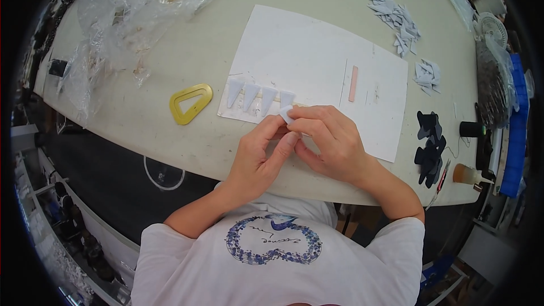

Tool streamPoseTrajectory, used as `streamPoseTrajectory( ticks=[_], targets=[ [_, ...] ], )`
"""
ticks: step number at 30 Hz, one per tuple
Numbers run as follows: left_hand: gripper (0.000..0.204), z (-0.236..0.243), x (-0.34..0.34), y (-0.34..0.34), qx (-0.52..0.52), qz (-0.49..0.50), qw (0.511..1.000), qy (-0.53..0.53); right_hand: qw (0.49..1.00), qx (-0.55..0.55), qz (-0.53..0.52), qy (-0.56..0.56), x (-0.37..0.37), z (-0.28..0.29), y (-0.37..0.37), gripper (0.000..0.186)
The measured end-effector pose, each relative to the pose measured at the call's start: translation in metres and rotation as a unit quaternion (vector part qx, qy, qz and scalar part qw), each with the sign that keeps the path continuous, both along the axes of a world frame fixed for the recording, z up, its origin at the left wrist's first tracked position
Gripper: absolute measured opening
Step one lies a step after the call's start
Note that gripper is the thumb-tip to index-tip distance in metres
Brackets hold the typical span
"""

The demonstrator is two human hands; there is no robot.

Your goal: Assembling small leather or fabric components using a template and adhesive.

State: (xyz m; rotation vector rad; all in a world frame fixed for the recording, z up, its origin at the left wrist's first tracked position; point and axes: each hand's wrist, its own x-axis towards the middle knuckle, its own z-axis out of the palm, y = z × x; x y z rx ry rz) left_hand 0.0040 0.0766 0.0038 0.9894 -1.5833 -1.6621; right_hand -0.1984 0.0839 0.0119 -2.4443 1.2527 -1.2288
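My left hand [258, 156] and my right hand [337, 141] meet over the near edge of a white board [294, 39]. A small pale piece [287, 114] is pinched between the fingertips of both hands, partly covered by them. Just beyond, several pale tapered triangular pieces [268, 101] lie in a row along the board's near left edge, broad ends away from me. A narrow pink strip [353, 84] rests on the right part of the board.
To the left lie a yellow triangular frame [173, 102] and crumpled clear plastic [122, 17]. Pale cut pieces [396, 20] are heaped at the far right. Nearer are dark cut pieces [429, 153], a red cutter [440, 184], a black spool [471, 129] and an amber bottle [464, 174].
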Motion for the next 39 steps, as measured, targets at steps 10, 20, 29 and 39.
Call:
streamPoseTrajectory(
  ticks=[10,20,29,39],
  targets=[
    [0.02,-0.005,0.0,0.001,0.054,0.071,0.995,0.042,0.994,0.086,0.011,-0.063,-0.003,0.009,0.0,0.041],
    [0.028,-0.008,0.007,0.003,-0.073,0.016,0.994,-0.079,0.92,0.361,-0.036,-0.149,-0.025,0.008,-0.012,0.009],
    [0.056,-0.008,0.012,0.015,-0.378,-0.023,0.9,-0.217,0.956,0.286,-0.069,0.004,-0.04,-0.01,-0.037,0.01],
    [0.069,-0.009,0.007,0.016,-0.387,-0.056,0.876,-0.284,0.954,0.295,-0.045,0.023,-0.044,-0.009,-0.046,0.013]
  ],
)
